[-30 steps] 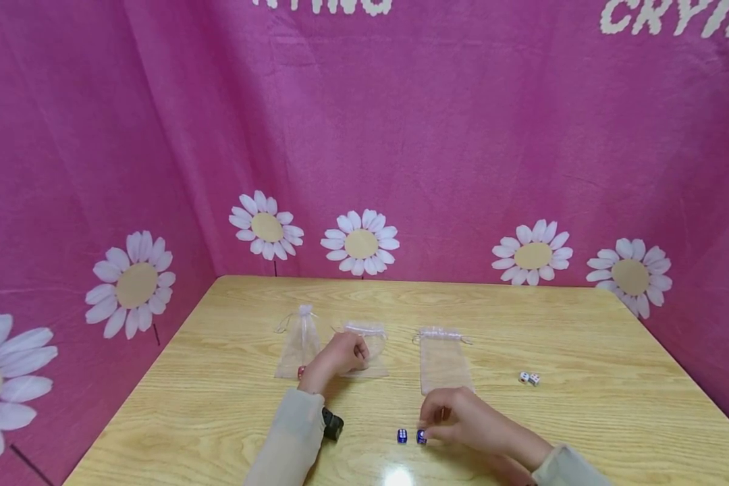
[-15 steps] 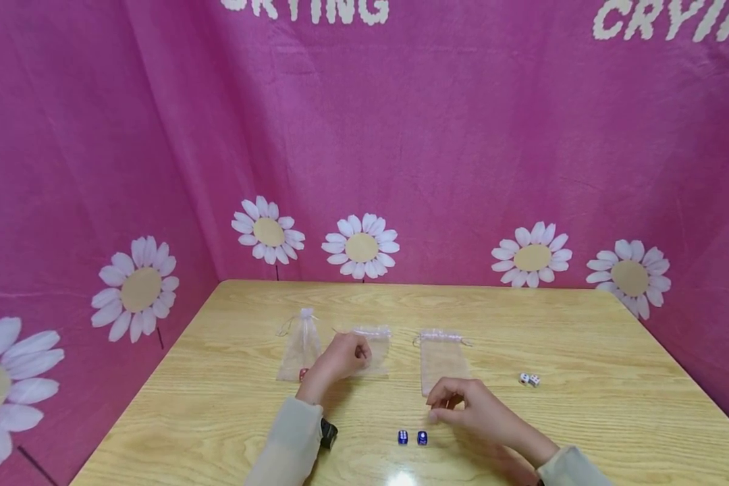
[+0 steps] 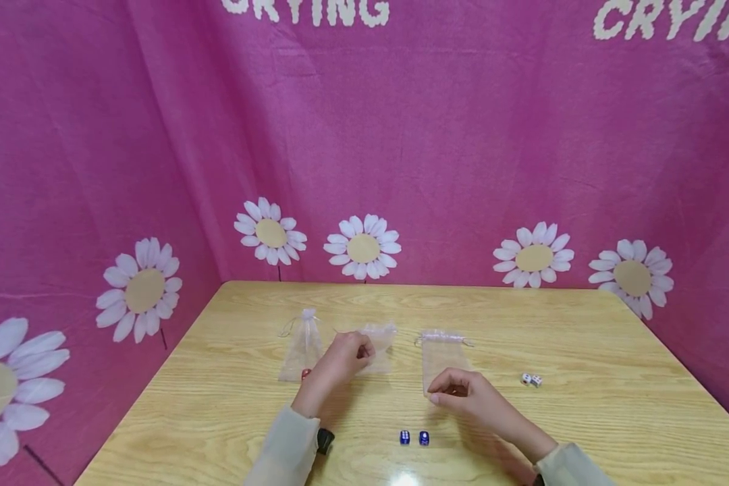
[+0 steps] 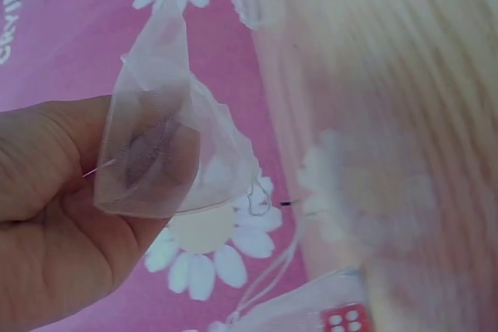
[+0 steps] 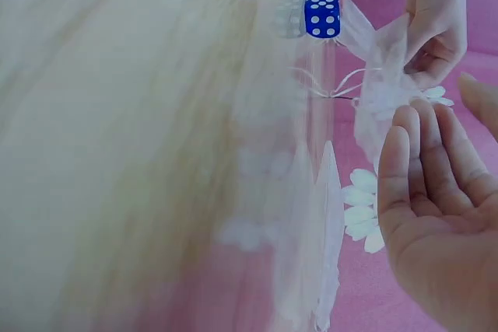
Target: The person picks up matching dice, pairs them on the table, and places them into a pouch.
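Observation:
My left hand (image 3: 343, 358) pinches a sheer white organza drawstring bag (image 4: 218, 172), the middle of three; in the left wrist view its fingers show through the fabric. Empty and loosely curved, my right hand (image 3: 468, 395) hovers by the lower end of the right-hand organza bag (image 3: 443, 354), which lies flat. Two blue dice, one blue die (image 3: 404, 437) and another blue die (image 3: 424, 438), sit side by side on the table, nearer than both hands. A red die (image 3: 306, 374) shows at the bottom of the left organza bag (image 3: 304, 347), partly behind my left wrist.
Farther right on the wooden table (image 3: 583, 337) a white die (image 3: 526, 379) touches a second white die (image 3: 536, 381). A pink cloth (image 3: 437, 169) with daisies hangs behind the table and along its left side.
My right hand has let go of the right blue die and risen away from it toward the right-hand bag. The middle bag's upper end has lifted and shifted right in my left hand.

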`<state>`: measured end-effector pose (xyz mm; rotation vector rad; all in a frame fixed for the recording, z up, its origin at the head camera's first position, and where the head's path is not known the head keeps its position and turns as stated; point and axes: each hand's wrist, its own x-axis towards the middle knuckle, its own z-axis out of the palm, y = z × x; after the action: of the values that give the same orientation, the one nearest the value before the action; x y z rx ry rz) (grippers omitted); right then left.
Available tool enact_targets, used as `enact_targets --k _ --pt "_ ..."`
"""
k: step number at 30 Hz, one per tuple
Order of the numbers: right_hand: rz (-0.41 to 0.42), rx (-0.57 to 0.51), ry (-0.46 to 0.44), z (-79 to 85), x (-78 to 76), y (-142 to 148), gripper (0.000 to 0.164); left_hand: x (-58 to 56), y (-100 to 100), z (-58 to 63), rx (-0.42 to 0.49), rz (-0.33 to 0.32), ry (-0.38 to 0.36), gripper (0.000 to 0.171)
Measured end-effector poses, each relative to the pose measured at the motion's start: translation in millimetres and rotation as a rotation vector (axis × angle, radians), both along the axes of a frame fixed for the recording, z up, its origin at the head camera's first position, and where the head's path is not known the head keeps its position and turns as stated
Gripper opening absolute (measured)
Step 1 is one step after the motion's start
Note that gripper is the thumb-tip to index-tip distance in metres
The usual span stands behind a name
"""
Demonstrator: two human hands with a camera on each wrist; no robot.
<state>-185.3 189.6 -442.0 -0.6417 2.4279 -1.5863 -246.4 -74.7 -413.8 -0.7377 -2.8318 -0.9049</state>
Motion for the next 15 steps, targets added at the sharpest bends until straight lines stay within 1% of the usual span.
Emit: enact_targets --k 5,8,12,15 --pt "-0.051 -0.036 -0.095 2.9 -1.3 -3.9 0.030 10.2 2.3 8.4 -0.023 -0.012 0.061 0.008" --pt "-0.070 -0.065 -0.142 3.1 -3.0 -6.2 0.036 16.2 3.5 11.4 -0.028 -0.018 0.074 0.006" --pt "-0.080 -0.102 -0.169 1.8 -7.4 -10.3 0.042 23.2 4.6 12.9 -0.048 -0.023 0.090 0.005" --pt "-0.087 -0.131 -0.181 1.7 -11.5 -14.8 0.044 28.0 5.3 13.8 -0.073 -0.025 0.123 0.004"
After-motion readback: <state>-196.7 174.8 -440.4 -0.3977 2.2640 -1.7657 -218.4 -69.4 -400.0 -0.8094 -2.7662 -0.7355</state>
